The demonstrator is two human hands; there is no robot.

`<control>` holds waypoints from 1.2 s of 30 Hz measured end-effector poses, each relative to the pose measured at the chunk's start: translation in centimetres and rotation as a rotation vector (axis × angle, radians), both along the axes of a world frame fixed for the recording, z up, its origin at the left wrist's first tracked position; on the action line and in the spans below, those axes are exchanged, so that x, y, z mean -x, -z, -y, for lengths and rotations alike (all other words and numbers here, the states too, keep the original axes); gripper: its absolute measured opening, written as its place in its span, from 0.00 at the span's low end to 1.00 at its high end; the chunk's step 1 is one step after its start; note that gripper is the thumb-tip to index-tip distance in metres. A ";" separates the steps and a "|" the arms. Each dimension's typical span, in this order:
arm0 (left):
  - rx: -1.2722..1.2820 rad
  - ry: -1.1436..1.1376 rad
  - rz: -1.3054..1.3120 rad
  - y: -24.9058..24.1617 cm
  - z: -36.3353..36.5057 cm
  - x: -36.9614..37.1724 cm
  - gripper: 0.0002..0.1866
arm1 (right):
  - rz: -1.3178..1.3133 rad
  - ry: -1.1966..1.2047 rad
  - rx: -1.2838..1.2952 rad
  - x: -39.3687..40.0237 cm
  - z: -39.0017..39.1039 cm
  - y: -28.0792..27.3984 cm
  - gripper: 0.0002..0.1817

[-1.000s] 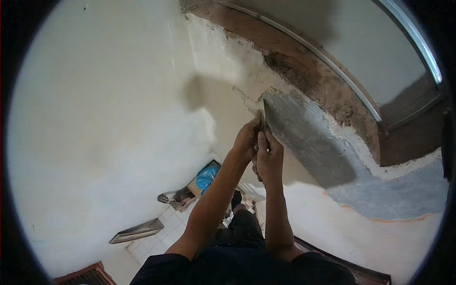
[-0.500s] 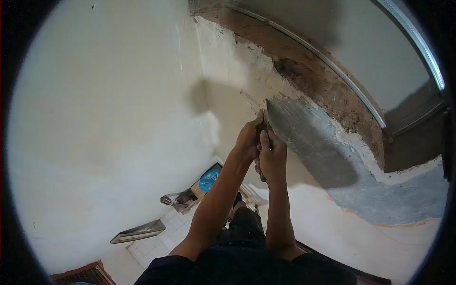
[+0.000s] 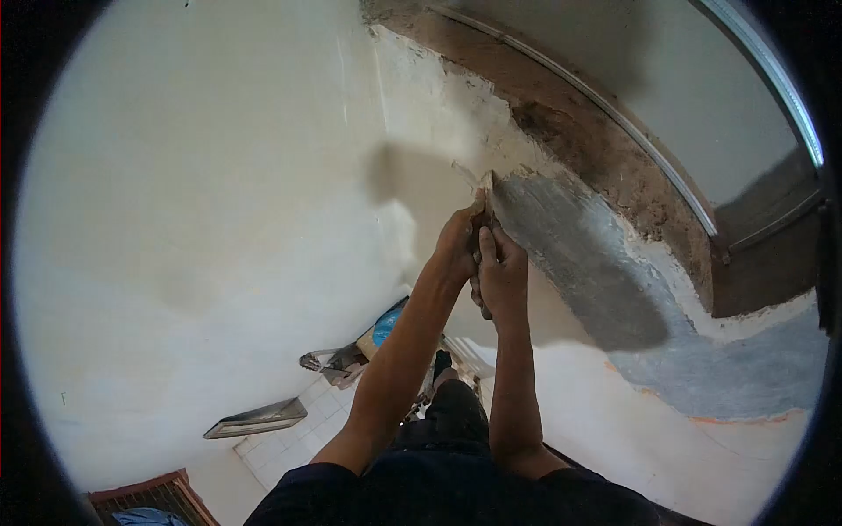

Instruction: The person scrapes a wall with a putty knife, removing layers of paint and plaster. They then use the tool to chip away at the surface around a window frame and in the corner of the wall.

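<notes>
A scraper with a thin, dirty blade [image 3: 489, 186] points up the wall, its tip at the upper left end of a grey, stripped-looking patch [image 3: 605, 276]. My right hand [image 3: 506, 273] is wrapped round its handle, thumb laid along the top. Just to the left, my left hand [image 3: 458, 241] is closed on the same tool higher up, with fingers along the blade. Much of the handle is hidden by both hands. Around the tip, the cream wall surface [image 3: 430, 114] has rough, chipped edges.
Above the patch runs a rough brown strip [image 3: 605, 162] with a pale trunking [image 3: 614, 114] along it. Down at floor level are a blue bundle [image 3: 387, 324], a flat framed panel [image 3: 254, 421] and a brown slatted rack [image 3: 153, 495]. White tiles [image 3: 320, 412] cover the floor.
The view has shifted slightly. Both hands keep their hold, and the blade has tilted a little, its tip staying near the upper left end of the grey patch.
</notes>
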State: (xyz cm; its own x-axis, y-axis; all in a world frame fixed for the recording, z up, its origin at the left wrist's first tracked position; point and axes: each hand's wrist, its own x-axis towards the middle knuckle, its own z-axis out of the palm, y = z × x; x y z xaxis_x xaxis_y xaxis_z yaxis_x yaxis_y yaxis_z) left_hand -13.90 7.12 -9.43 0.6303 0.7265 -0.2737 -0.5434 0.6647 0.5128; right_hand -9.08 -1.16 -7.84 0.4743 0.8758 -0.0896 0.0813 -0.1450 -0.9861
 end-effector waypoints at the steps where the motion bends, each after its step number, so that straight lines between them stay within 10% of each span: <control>1: -0.005 0.005 0.000 0.5 -0.2 -0.3 0.21 | 0.004 0.001 0.009 -0.3 -0.1 -0.1 0.14; 8: -0.081 -0.114 0.027 3.2 -5.3 0.0 0.19 | 0.255 -0.046 -0.061 -0.7 -3.9 -1.2 0.20; 11: -0.622 -0.164 -0.286 1.2 -9.5 2.6 0.16 | 0.101 -0.154 0.093 1.1 -8.8 -4.1 0.22; 13: -0.191 -0.174 -0.031 0.8 -11.1 3.1 0.18 | 0.117 -0.133 -0.156 2.1 -11.2 -1.2 0.23; 19: -0.203 -0.108 -0.471 0.7 -4.8 4.7 0.19 | -0.088 -0.164 -0.166 2.7 -5.5 2.3 0.24; 36: 0.091 0.137 0.105 7.3 3.1 -1.3 0.20 | 0.381 0.040 0.262 -1.3 2.3 3.2 0.21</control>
State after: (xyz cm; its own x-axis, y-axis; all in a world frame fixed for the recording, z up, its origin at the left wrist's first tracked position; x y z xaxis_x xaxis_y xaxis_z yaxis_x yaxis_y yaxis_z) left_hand -12.59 4.06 -16.77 0.7499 0.6075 -0.2618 -0.4922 0.7768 0.3928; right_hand -7.83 -3.44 -11.05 0.5493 0.8273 -0.1180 0.4203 -0.3955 -0.8167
